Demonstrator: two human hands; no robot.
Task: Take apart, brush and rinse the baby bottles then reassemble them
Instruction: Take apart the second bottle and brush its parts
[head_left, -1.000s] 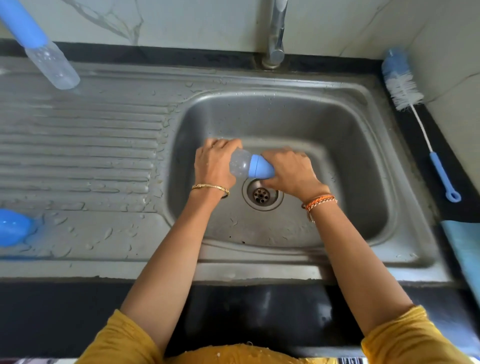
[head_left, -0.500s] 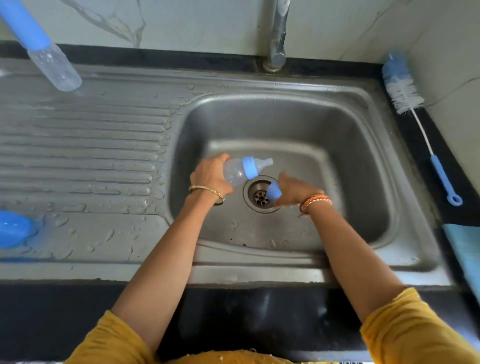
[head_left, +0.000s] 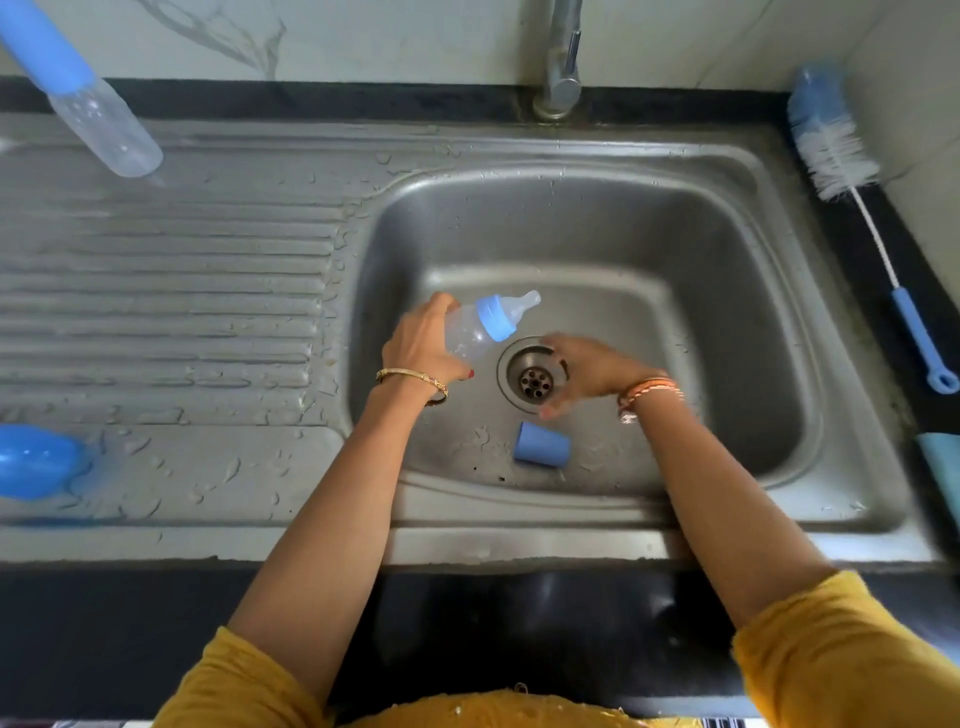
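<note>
The right hand (head_left: 587, 371) is blurred above the drain (head_left: 535, 375), so it is hard to see its fingers; they look loosely spread and hold nothing. The left hand (head_left: 423, 340) grips the clear bottle (head_left: 480, 330) by its body, over the sink basin (head_left: 727, 312), the teat pointing right. A second bottle (head_left: 78, 98) and a blue object (head_left: 31, 460) are cut off at the left edge. Half a second ago the right hand held the blue cap (head_left: 540, 442); now the cap lies on the basin floor, near the drain.
</note>
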